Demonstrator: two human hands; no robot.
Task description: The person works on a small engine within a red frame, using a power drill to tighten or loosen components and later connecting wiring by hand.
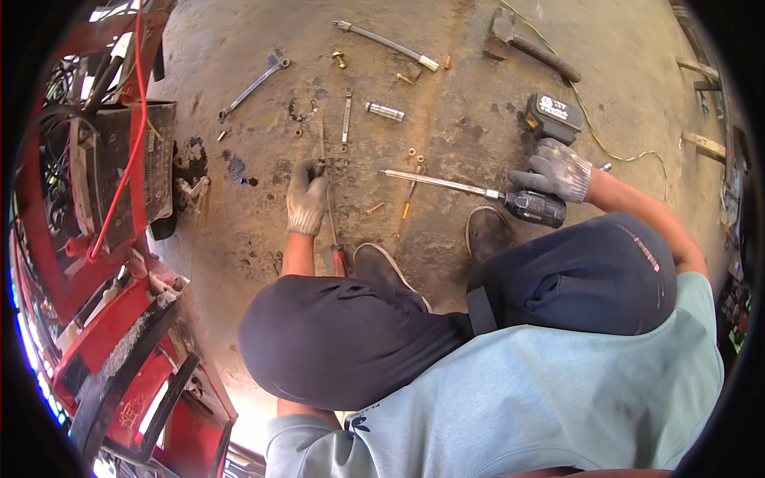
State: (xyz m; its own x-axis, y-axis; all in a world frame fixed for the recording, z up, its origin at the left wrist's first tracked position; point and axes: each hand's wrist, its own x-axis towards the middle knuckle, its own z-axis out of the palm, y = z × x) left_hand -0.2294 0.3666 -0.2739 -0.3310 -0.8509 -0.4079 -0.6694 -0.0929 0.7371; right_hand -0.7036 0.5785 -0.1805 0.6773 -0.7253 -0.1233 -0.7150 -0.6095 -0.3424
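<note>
My right hand (556,170), in a grey-and-white work glove, is wrapped round the grip of a black cordless power driver (535,208). A long metal shaft (442,183) runs from its nose toward the left, over the floor. The driver's battery pack (554,116) shows beyond my hand. My left hand (306,197), gloved too, is low over the floor with its fingers drawn together at a small dark piece I cannot make out. Beside that hand lies a red-handled screwdriver (339,261), and a thin rod (322,137) extends beyond the fingertips.
Around the stained floor lie a large wrench (253,90), a small wrench (347,119), a socket (385,110), a long extension bar (388,45), a bolt (340,60) and a hammer (532,46). A red metal frame (135,183) stands at left. A yellow-green wire (594,131) crosses at right.
</note>
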